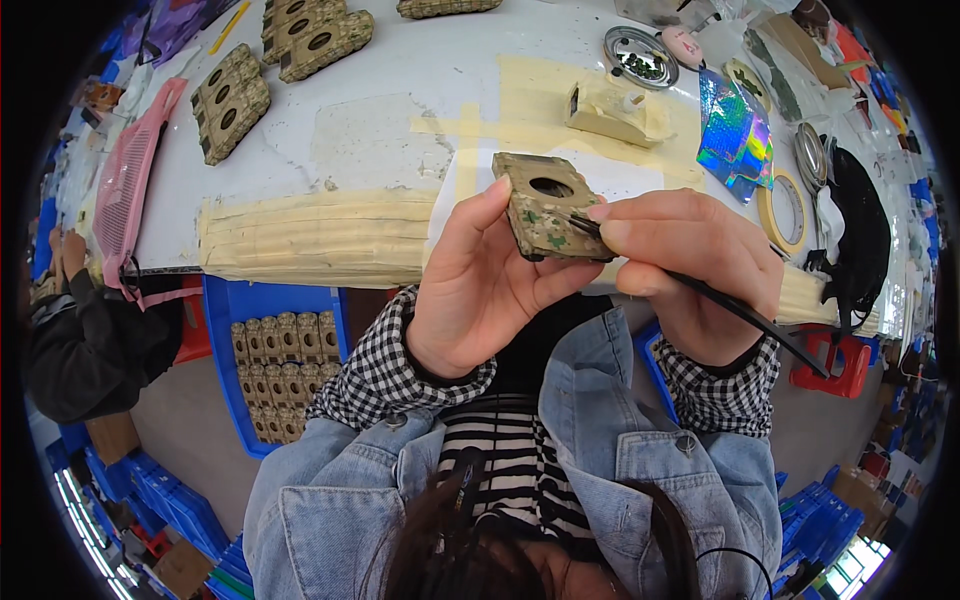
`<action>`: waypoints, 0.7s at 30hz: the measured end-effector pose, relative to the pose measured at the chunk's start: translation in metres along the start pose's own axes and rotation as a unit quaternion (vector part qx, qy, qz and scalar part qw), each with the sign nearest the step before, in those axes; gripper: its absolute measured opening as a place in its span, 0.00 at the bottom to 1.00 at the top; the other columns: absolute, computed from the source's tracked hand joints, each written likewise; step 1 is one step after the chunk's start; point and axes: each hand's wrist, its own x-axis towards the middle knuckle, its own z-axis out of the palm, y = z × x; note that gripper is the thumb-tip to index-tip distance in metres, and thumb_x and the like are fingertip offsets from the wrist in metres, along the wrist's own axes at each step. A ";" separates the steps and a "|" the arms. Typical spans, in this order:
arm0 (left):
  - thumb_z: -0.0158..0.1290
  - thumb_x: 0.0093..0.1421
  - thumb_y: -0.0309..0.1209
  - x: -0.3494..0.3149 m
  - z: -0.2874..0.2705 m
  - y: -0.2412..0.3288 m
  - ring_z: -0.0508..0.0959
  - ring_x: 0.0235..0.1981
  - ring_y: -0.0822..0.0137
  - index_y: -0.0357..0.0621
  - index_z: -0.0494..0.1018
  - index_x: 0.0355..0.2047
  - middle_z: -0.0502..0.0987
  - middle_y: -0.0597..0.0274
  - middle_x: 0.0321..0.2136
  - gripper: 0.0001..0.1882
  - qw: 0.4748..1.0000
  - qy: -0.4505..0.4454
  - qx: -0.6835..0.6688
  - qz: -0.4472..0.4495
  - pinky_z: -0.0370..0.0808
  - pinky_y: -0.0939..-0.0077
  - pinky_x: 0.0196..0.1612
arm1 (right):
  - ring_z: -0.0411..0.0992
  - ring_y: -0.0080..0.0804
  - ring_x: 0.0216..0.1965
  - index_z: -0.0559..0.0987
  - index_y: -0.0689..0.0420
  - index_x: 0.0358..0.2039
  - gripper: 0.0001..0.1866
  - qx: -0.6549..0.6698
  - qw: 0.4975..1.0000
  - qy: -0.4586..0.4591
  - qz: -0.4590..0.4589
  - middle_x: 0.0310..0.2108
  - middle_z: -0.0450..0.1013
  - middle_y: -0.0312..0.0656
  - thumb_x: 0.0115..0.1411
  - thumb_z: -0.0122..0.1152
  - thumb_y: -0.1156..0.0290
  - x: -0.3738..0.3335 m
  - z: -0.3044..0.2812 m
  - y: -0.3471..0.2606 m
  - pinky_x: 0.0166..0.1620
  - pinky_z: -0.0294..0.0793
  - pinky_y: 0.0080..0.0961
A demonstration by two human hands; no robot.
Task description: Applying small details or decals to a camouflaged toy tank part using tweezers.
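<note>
My left hand point(470, 285) holds a flat, camouflage-patterned rectangular block point(545, 207) with a round hole in it, lifted above my lap in front of the white table point(400, 110). My right hand point(695, 270) grips a thin black tool point(745, 318) like a pen. Its tip touches the right side of the block's face, near green specks. Both sleeves are checked cloth under a denim jacket.
More camouflage blocks point(232, 100) lie on the table's far left. A blue crate point(272, 365) below the table holds several more. A tape dispenser point(610, 110), a round tin point(640, 55), iridescent foil point(735, 130) and a tape roll point(785, 210) sit to the right. Another person point(80, 330) is at left.
</note>
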 end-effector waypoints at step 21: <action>0.34 0.64 0.46 0.001 0.006 0.000 0.72 0.48 0.61 0.37 0.57 0.54 0.67 0.52 0.49 0.27 0.998 0.043 0.048 0.003 0.73 0.67 0.50 | 0.75 0.38 0.31 0.78 0.62 0.28 0.11 0.010 0.999 -0.009 0.039 0.27 0.75 0.42 0.43 0.66 0.73 0.000 -0.001 -0.002 0.37 0.75 0.29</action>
